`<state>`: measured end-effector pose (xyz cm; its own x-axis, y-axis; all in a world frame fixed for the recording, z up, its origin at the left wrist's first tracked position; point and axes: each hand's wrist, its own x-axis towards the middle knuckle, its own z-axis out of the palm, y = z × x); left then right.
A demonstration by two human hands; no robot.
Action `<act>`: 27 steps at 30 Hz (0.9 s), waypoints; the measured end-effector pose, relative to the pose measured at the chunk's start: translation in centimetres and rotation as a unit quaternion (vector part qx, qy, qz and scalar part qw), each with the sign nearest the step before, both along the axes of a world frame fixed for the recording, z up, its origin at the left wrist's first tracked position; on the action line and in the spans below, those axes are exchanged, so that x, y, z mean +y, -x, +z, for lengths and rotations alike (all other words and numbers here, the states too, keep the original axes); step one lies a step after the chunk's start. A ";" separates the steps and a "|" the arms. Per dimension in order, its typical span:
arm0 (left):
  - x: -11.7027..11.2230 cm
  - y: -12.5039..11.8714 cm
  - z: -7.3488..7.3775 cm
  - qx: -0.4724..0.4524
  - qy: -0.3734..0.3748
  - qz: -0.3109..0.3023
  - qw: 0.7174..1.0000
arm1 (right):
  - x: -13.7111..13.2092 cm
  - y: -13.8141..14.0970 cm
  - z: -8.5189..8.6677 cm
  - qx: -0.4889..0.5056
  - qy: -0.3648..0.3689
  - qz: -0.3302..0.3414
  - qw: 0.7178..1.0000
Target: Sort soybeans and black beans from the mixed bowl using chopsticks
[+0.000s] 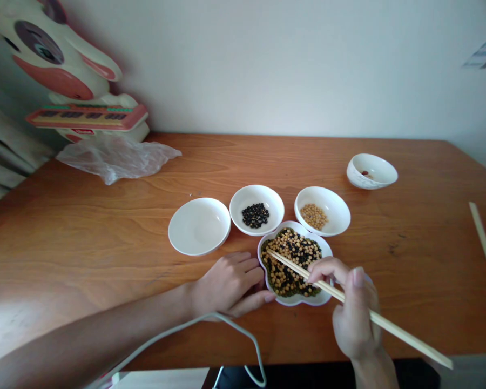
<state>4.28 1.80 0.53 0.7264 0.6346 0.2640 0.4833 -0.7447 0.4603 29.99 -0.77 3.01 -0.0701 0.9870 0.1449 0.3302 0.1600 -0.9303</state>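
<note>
Near the front edge of the table (105, 227), roughly mid-width: flower-shaped white dish (327, 249) holding mixed beans (294, 262) — yellow, black and greenish, all jumbled.

Right hand (354, 313) is closed around a pair of wooden chopsticks (389, 324), pinch grip between thumb and forefinger. Tips sit down in the far-left part of the bean pile, shafts running back over the dish's near-right rim and out past the wrist toward the front right corner. The low angle looks suited to picking single beans off the top layer.

Left hand (229, 283) lies flat on the table, fingers loosely spread, holding nothing. Fingertips touch or nearly touch the dish's left wall; likely bracing it so it doesn't slide under the chopsticks.

Three round white bowls arc just behind the dish, all close together:
- left: empty bowl (199, 226)
- middle: bowl of black beans (257, 209), small heap
- right: bowl of yellow beans (322, 210), small heap

One colour per bowl, all near the dish; reads as a sorting layout.

Farther out: small patterned bowl (371, 170) toward the back right, something reddish inside, too small to identify. Loose wooden stick (482, 232) near the right edge. Crumpled plastic bag (117, 156) at the back left corner, cartoon-faced toy (65, 70) behind it. White cable (227, 329) loops over the front edge, below the left wrist.
</note>
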 end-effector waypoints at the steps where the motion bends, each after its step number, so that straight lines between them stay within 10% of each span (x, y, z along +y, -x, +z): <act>1: 0.0 0.0 0.0 0.002 0.000 0.001 1.000 | 0.0 0.0 0.0 0.001 -0.002 -0.004 1.000; 10: -0.1 0.0 0.0 0.005 -0.004 0.002 1.000 | 0.2 0.1 -0.2 0.022 -0.086 -0.022 0.996; 27: 0.0 -0.1 0.1 0.013 -0.007 0.004 1.000 | 0.7 -0.1 1.4 -0.042 -0.017 0.044 0.998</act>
<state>4.33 1.77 0.60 0.7275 0.6370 0.2549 0.5008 -0.7470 0.4373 30.08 -0.04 4.41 -0.1702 0.9709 0.1682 0.3905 0.2232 -0.8931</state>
